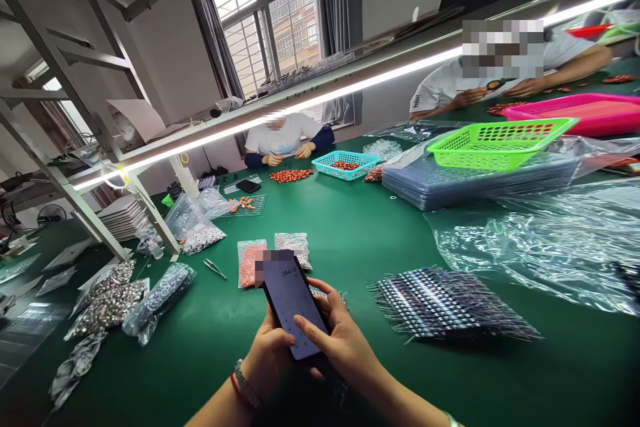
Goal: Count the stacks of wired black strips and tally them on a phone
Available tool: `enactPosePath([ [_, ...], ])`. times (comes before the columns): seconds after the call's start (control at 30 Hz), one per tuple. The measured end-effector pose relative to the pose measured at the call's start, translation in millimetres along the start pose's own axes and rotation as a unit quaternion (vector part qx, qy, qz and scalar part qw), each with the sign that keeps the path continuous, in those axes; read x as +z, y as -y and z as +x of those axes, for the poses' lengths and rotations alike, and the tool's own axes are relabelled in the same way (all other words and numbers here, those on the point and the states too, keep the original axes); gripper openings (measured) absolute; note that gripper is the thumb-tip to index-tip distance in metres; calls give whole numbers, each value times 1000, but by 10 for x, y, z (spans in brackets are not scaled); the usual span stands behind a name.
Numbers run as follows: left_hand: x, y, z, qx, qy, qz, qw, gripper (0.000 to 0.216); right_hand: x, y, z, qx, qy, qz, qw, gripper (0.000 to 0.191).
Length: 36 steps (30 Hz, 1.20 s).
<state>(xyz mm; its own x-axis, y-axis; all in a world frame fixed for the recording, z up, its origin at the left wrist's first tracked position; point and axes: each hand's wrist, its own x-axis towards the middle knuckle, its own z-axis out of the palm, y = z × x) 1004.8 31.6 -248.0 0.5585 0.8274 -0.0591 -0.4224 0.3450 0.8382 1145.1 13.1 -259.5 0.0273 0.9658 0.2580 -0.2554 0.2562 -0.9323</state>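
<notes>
A smartphone [293,307] with a calculator on its screen is tilted up in front of me, above the green table. Around its left edge is my left hand [267,347], the thumb over the lower screen. My right hand [345,333] grips the right edge, with its thumb on the keypad and fingers behind the phone. Just beyond the phone lie a bag of pinkish-orange small parts [249,267] and a bag of pale small parts [295,243]. To the right rests a stack of dark strips with wire ends [445,303].
Metal tweezers [215,269] and bags of silvery parts [107,300] lie on the left. A green basket [500,143] stands on stacked clear trays [425,183], near plastic sheeting [525,240]. Two people work across the table, one by a turquoise basket [345,173]. A lit shelf spans overhead.
</notes>
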Motion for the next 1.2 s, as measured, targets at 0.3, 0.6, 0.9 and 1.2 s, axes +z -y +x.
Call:
enactPosePath([
  [0.3, -28, 10, 18, -2, -36, -2, 999, 67, -1, 47, -27, -20, 11, 20, 1000, 53],
  [0.6, -33, -62, -3, 13, 6, 0, 1000, 59, -11, 116, -18, -17, 33, 49, 998, 55],
  [0.9, -43, -62, 6, 0, -9, 1, 1000, 60, -10, 121, -19, -4, 44, 69, 997, 58],
  [1.2, -46, -47, 6, -3, 0, -7, 1000, 63, -17, 114, -17, -1, 44, 71, 996, 58],
])
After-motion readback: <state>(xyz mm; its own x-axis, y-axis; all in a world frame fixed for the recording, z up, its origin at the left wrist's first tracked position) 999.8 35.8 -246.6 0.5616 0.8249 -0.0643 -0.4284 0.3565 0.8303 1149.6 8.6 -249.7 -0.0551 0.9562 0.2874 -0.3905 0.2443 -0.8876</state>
